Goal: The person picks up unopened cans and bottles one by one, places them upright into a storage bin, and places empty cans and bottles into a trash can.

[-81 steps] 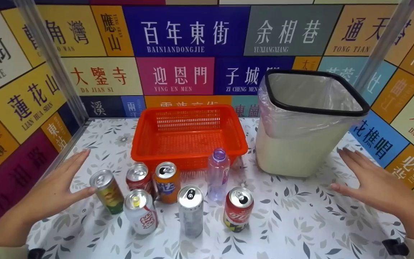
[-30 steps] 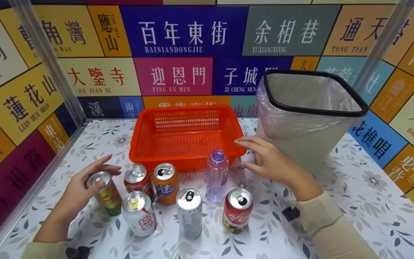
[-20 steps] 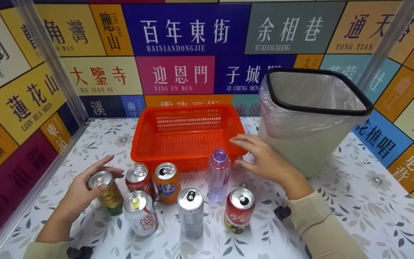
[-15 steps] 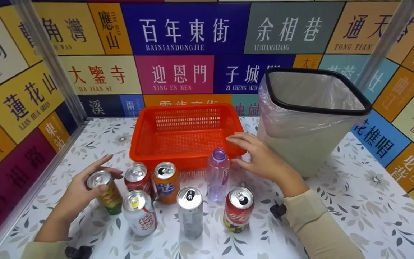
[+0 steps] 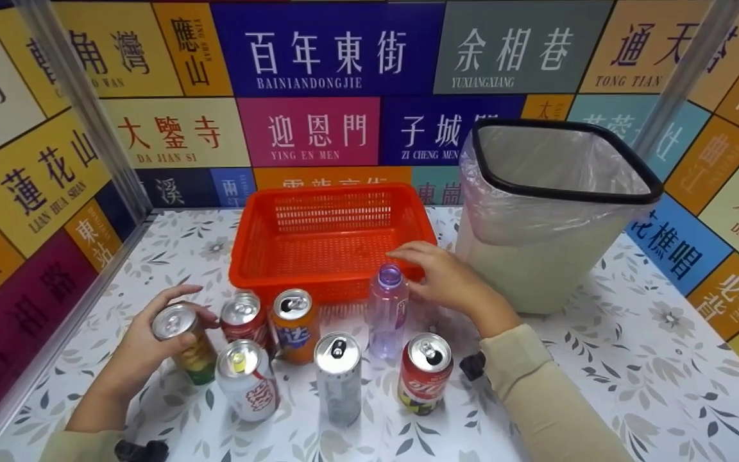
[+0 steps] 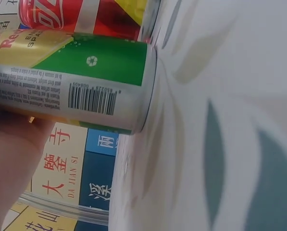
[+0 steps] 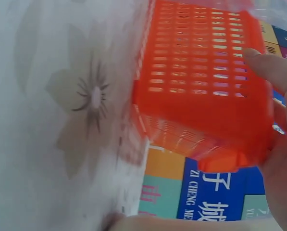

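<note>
At the left, a gold and green drink can (image 5: 191,350) stands slightly tilted in the head view, its base at the tabletop in the left wrist view. My left hand (image 5: 145,340) wraps its upper part, thumb in front and fingers round the far side. My right hand (image 5: 446,282) is beside a clear purple plastic bottle (image 5: 387,324) without a cap, fingers loosely bent, thumb close to the bottle's neck. Between the hands stand a red can (image 5: 241,317), an orange can (image 5: 295,333), a white can (image 5: 251,388), a silver can (image 5: 339,385) and a red-and-yellow can (image 5: 424,378).
Behind the cans sits an orange-red plastic basket (image 5: 331,282) with perforated sides. A tall cream trash bin (image 5: 523,269), lined with a clear bag and rimmed in black, stands at the right. The tabletop (image 5: 600,385) has a leaf pattern; printed walls surround it.
My left hand has come in from the left edge to the gold and green can. My right hand has swung left, past the bin, to the purple bottle. The cans stay put.
</note>
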